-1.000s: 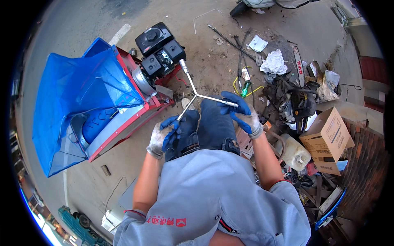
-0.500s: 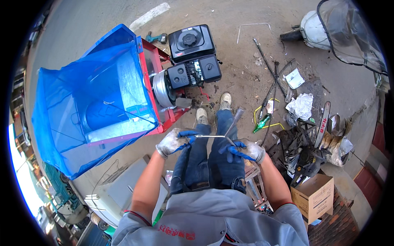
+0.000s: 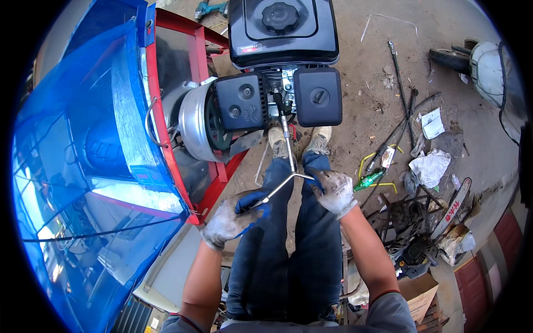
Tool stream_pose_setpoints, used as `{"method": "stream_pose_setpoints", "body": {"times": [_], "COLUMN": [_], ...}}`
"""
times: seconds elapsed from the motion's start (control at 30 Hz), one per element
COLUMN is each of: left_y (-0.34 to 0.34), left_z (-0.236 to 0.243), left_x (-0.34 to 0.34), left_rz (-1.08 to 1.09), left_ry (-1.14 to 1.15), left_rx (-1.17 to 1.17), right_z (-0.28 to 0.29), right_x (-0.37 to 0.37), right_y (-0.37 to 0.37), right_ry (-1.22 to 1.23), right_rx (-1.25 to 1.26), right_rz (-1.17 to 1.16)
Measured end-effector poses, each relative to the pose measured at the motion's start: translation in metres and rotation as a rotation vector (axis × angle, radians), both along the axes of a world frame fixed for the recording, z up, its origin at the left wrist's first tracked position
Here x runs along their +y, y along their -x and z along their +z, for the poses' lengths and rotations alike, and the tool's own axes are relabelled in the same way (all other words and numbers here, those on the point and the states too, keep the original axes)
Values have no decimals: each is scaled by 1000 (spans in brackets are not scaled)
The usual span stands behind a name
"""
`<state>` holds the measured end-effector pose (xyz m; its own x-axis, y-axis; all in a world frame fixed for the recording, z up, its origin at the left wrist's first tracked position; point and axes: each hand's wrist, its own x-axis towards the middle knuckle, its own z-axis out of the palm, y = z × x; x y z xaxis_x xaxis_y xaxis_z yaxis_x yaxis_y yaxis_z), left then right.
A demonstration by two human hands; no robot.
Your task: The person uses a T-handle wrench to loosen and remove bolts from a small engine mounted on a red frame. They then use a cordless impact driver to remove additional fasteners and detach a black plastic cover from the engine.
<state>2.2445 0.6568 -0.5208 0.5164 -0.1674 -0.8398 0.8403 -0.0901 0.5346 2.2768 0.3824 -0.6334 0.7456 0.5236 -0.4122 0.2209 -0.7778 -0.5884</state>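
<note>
A three-way socket wrench [image 3: 288, 145] is between both my gloved hands, one arm in each. My left hand [image 3: 227, 219] is closed around its lower left arm. My right hand [image 3: 336, 191] grips the short arm on the right, its fingers curled over the end. The third arm points away from me, its socket end in front of the black engine [image 3: 277, 105], between the valve cover [image 3: 239, 100] and the square black cover [image 3: 318, 97]. Whether it sits on a part there I cannot tell. Both gloves are pale and dirty with blue on the fingers.
Left of the engine is a silver drum housing [image 3: 194, 122] on a red frame [image 3: 166, 133], beside a blue sheet-covered hopper [image 3: 100, 111]. On the right lie a green bottle [image 3: 368, 180], dark rods [image 3: 401, 77], white paper [image 3: 430, 166], a chainsaw [image 3: 451, 208] and a cardboard box [image 3: 420, 297].
My view has come closer to the engine. The wrench has moved forward, its third arm now reaching the engine. My left hand sits lower than my right.
</note>
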Motion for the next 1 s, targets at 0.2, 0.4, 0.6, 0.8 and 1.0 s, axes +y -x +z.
{"method": "stream_pose_setpoints", "body": {"times": [0.2, 0.4, 0.6, 0.8, 1.0], "left_y": [-27, -49, -71, -79, -83], "left_z": [-21, -40, -51, -57, -57], "left_x": [-3, -13, -18, -25, -47], "left_rz": [21, -151, -236, -188, -78], "left_ry": [-260, -466, -532, -607, -702], "left_rx": [-113, -480, -557, -593, -491], "right_z": [-52, -88, -117, -124, -121], "right_x": [29, 39, 46, 59, 63], "right_y": [-20, -34, -39, -43, -45], "right_ry": [-129, -199, -146, -270, -139], "right_rx": [21, -35, 35, 58, 364], "right_rz": [-118, -287, -319, -400, -613]}}
